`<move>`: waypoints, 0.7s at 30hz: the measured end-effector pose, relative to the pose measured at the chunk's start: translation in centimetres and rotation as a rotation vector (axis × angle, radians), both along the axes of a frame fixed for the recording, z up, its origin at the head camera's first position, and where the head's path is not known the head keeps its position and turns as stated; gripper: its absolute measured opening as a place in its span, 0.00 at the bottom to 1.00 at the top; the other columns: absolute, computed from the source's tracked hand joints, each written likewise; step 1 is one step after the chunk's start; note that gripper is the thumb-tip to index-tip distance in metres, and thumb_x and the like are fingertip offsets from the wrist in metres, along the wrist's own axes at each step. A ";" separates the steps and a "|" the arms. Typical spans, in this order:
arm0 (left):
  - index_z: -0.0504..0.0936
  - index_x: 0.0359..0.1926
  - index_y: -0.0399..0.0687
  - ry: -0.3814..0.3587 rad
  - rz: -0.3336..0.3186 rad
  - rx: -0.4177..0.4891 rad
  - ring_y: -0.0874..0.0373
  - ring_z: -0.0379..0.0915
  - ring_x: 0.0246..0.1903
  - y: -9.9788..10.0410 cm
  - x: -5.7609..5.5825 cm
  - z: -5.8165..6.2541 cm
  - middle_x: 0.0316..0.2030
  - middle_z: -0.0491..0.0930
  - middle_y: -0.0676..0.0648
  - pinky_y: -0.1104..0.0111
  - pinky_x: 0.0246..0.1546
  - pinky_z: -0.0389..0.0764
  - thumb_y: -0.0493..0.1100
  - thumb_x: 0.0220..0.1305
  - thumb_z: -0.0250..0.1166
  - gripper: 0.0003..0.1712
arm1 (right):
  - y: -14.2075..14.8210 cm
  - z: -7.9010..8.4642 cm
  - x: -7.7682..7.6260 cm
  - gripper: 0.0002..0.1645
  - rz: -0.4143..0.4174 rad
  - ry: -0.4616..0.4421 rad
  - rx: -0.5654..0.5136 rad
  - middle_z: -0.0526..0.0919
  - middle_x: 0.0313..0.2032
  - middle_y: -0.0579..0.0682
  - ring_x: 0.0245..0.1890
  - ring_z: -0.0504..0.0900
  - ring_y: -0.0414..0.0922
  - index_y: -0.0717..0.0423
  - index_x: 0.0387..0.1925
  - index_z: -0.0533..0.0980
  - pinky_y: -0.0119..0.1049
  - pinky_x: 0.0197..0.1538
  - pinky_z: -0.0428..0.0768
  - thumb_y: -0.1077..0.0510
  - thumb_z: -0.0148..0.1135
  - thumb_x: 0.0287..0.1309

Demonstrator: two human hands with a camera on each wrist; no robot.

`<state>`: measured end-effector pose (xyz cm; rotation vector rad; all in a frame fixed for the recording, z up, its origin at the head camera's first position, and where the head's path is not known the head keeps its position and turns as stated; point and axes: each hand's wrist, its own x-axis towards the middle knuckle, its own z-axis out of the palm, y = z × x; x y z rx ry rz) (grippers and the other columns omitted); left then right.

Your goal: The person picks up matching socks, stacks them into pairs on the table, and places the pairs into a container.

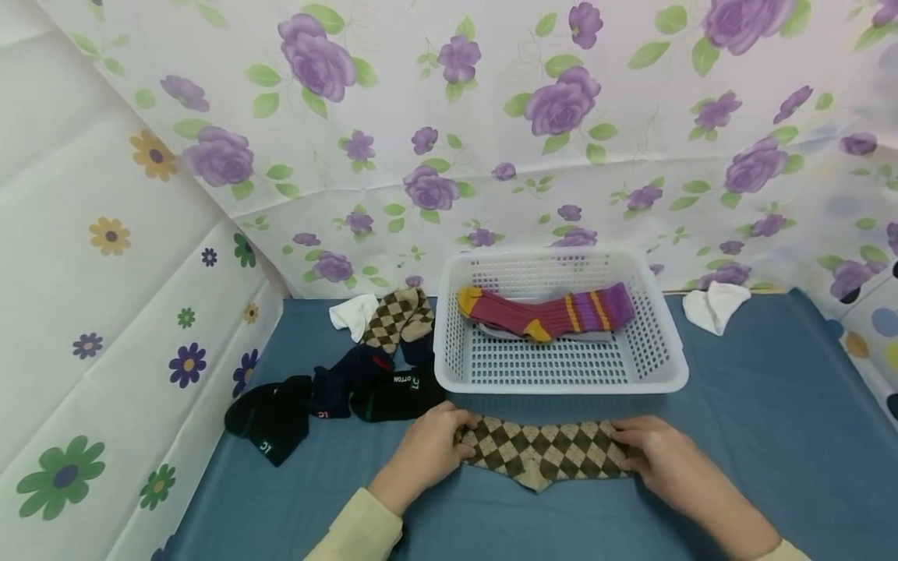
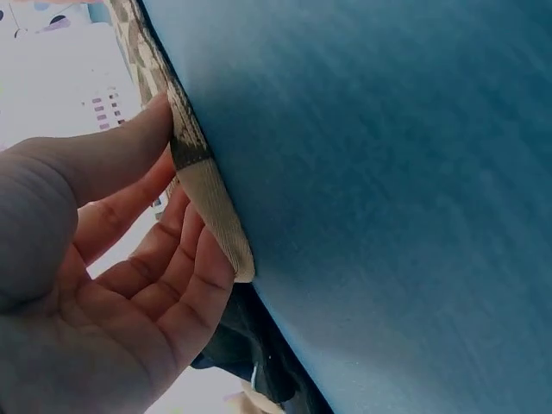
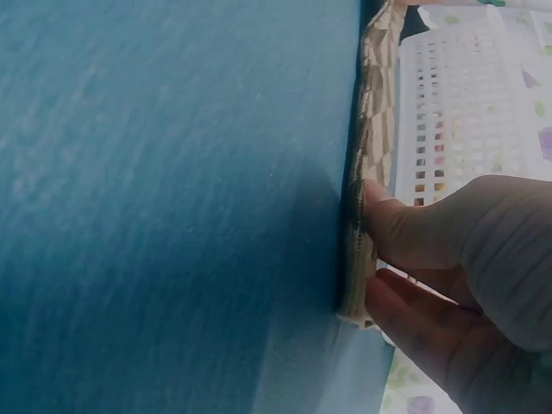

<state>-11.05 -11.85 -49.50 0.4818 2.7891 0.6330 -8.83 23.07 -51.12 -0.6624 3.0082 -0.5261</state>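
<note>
While the bare left hand (image 1: 429, 446) and bare right hand (image 1: 662, 458) are each pinching an end in a narrow grip, a tan-and-brown argyle knit sock (image 1: 543, 448) is lying on the blue-covered desk (image 1: 533, 526) before a white perforated plastic basket (image 1: 561, 386), its long axis running left to right, its heel corner pointing toward the person.

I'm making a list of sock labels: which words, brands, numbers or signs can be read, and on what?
"OTTON": black sock nearest the basket; the mark beside it is too small to read surely.
Leftmost black sock: white mark, too small.
Navy sock: red mark, too blurred.
Held argyle sock: none visible.
</note>
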 end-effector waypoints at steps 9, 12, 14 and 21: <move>0.83 0.43 0.54 -0.095 -0.026 0.134 0.67 0.69 0.26 -1.5 -1.0 1.0 0.30 0.75 0.57 0.73 0.27 0.72 0.48 0.60 0.64 0.11 | 0.0 1.0 0.6 0.17 0.024 0.068 0.005 0.83 0.46 0.45 0.48 0.80 0.45 0.44 0.41 0.83 0.43 0.48 0.80 0.51 0.72 0.45; 0.83 0.42 0.54 -0.062 0.007 0.153 0.69 0.71 0.27 -2.6 -1.4 1.9 0.31 0.77 0.58 0.73 0.28 0.74 0.49 0.61 0.63 0.10 | 0.0 1.6 0.8 0.18 -0.003 0.112 -0.031 0.83 0.45 0.44 0.47 0.80 0.44 0.44 0.41 0.83 0.43 0.46 0.80 0.51 0.73 0.45; 0.83 0.41 0.55 0.000 0.064 0.127 0.69 0.72 0.26 -3.4 -1.7 2.6 0.30 0.79 0.59 0.72 0.26 0.74 0.49 0.61 0.64 0.09 | 0.1 2.1 0.9 0.17 -0.016 0.128 -0.046 0.83 0.45 0.44 0.47 0.79 0.44 0.44 0.40 0.83 0.42 0.45 0.80 0.52 0.73 0.45; 0.83 0.43 0.56 0.272 0.398 0.024 0.63 0.74 0.24 -5.9 -3.9 5.0 0.37 0.83 0.52 0.68 0.22 0.73 0.52 0.59 0.65 0.13 | -0.1 2.8 0.8 0.18 -0.019 0.155 -0.011 0.83 0.45 0.46 0.47 0.80 0.45 0.45 0.41 0.83 0.43 0.44 0.81 0.52 0.73 0.45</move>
